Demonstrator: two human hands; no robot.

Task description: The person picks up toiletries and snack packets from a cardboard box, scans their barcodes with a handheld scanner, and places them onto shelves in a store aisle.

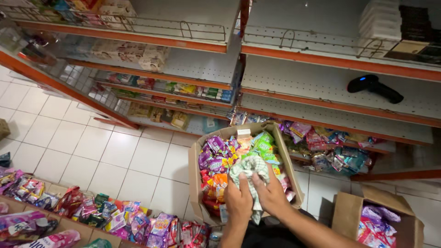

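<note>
Both my hands hold a crumpled green-and-white checked cloth (249,169) over an open cardboard box (195,174). My left hand (238,200) grips the cloth's lower left part. My right hand (273,194) clasps its right side, fingers curled into the fabric. The box is packed with colourful sachets and packets (219,158) in purple, orange and green. It stands on the white tiled floor in front of the shelves.
White shelving with orange edges (321,62) rises ahead, mostly bare, with a black handheld scanner (374,87) on one shelf. Low shelves hold packets (330,142). A second box of sachets (376,225) sits at right. More sachets (92,213) lie at lower left.
</note>
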